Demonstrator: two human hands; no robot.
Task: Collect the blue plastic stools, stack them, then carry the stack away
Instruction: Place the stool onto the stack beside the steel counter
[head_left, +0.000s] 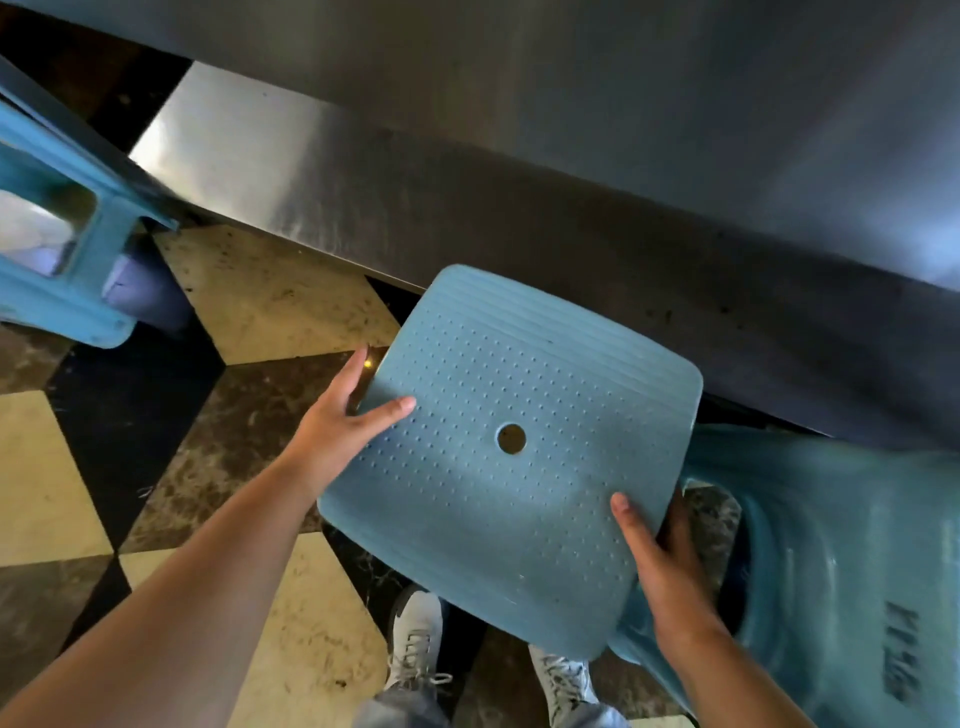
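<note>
Both forearms are bare from the bottom edge of the view up to the left hand (340, 423) and the right hand (662, 566), with no sleeve, watch or ring showing. The fingernails are short and unpainted. Below are two pale grey-white lace-up sneakers (415, 642) with white laces, and the hems of light blue denim trousers (400, 712) over them.
</note>
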